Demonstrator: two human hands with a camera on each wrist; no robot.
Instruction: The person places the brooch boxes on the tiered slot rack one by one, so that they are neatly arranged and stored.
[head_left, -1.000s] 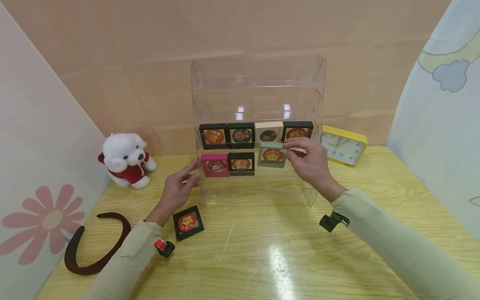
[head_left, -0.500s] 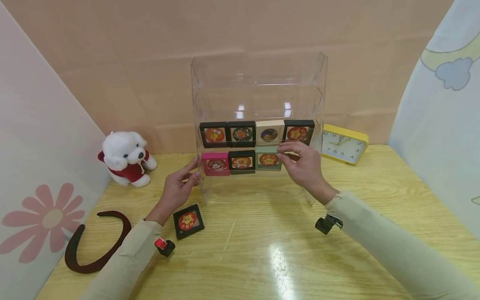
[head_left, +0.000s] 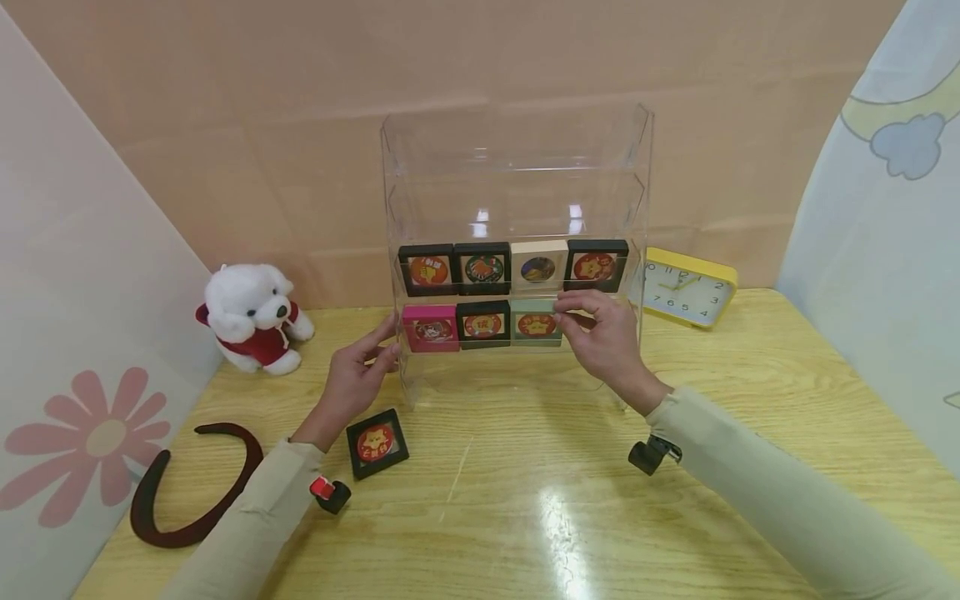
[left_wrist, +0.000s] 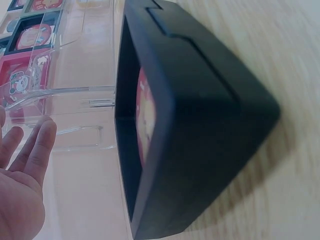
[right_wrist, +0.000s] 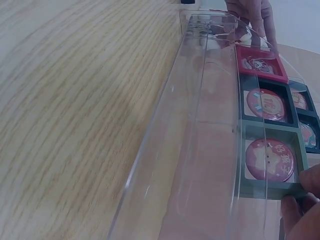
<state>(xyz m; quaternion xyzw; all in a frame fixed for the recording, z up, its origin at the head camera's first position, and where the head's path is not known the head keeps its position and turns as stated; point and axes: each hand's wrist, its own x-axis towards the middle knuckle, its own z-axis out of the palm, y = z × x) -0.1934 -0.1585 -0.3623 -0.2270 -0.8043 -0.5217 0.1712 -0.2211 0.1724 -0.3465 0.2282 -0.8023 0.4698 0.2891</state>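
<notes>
A clear acrylic display rack [head_left: 517, 204] stands on the table, with two rows of small square display frames. My left hand [head_left: 354, 379] holds its left side edge by the fingertips and thumb. A pale green frame [head_left: 536, 323] with a red round badge sits third in the lower row. My right hand [head_left: 603, 337] pinches its right edge between thumb and fingers, seen closer on the green frame [right_wrist: 270, 160] in the right wrist view. Left of it are a black frame [head_left: 483, 325] and a pink frame [head_left: 431, 329]. Another black frame [head_left: 377, 443] lies on the table near my left wrist.
The upper row holds two black frames, a cream frame [head_left: 538, 268] and another black frame [head_left: 596, 267]. A white plush dog [head_left: 251, 317] sits left, above a dark headband [head_left: 197, 533]. Right of the rack leans a yellow clock [head_left: 690, 287].
My right hand has lowered the green frame slightly leftward into the lower row, beside the black one. My left hand has stayed at the rack's side.
</notes>
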